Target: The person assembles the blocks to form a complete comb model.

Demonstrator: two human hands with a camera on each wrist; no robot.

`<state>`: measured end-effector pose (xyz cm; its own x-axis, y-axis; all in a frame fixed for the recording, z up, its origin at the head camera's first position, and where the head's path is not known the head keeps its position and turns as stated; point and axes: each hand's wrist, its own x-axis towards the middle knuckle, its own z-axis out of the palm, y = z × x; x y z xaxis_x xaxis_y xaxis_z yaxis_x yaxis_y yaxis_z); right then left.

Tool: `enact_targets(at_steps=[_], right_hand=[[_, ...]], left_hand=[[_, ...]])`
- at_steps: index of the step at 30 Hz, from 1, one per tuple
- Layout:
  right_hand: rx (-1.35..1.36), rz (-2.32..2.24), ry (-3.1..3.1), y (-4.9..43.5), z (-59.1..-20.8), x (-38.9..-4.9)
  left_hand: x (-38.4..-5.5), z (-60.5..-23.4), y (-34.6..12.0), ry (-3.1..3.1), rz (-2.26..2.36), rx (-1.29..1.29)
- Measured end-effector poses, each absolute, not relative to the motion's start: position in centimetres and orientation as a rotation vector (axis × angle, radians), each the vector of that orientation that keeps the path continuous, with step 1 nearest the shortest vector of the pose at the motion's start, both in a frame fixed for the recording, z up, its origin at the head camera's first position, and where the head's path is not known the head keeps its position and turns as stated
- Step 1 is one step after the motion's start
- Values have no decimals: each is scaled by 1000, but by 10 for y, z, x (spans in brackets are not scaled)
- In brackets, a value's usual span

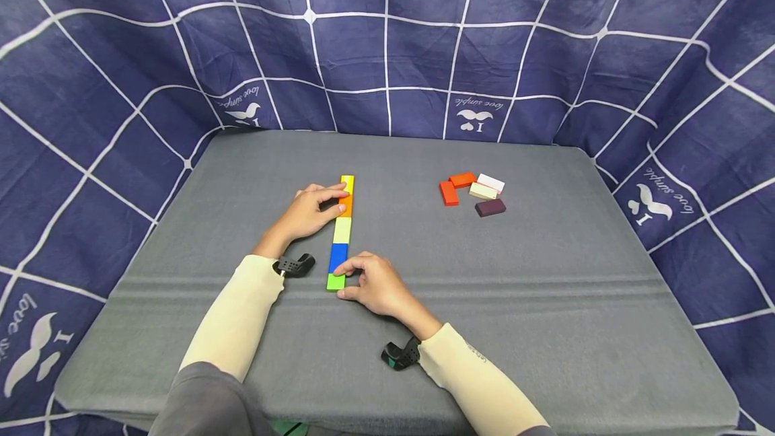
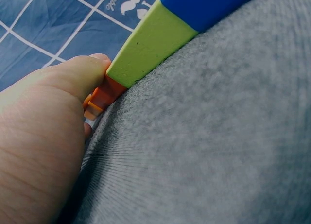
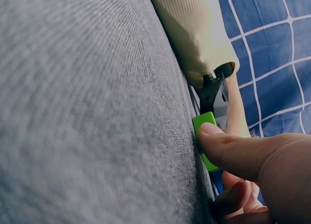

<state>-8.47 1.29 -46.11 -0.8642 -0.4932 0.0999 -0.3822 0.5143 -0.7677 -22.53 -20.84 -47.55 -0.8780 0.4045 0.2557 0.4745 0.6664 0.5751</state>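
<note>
A straight row of coloured blocks lies lengthwise on the grey cloth. From the far end it runs yellow block (image 1: 348, 179), orange block (image 1: 348, 210), pale yellow-green block (image 1: 342, 229), blue block (image 1: 338, 258) and green block (image 1: 335, 282). My left hand (image 1: 310, 212) comes from the left; its fingertips rest over the yellow and orange blocks, its thumb (image 2: 90, 71) touching the row's side. At the near end my right hand (image 1: 378, 284) pinches the green block, index finger at the blue-green joint and thumb (image 3: 214, 139) against the block.
Several loose blocks lie to the right: two red-orange blocks (image 1: 449, 194), a white block (image 1: 491, 184), a cream block (image 1: 482, 191) and a dark purple block (image 1: 490, 208). A blue curtain (image 1: 387, 52) with white lines surrounds the cloth-covered table (image 1: 545, 328).
</note>
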Motion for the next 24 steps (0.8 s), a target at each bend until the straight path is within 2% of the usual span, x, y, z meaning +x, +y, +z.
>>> enact_targets(at_steps=[13,24], right_hand=[[-714,-1478,2413,26,-457,-93],[-610,-1582,2556,57,-444,-111]], left_hand=[[-227,-475,-207,-2781,-984,-717],[-228,-477,-208,-2795,-984,-704]])
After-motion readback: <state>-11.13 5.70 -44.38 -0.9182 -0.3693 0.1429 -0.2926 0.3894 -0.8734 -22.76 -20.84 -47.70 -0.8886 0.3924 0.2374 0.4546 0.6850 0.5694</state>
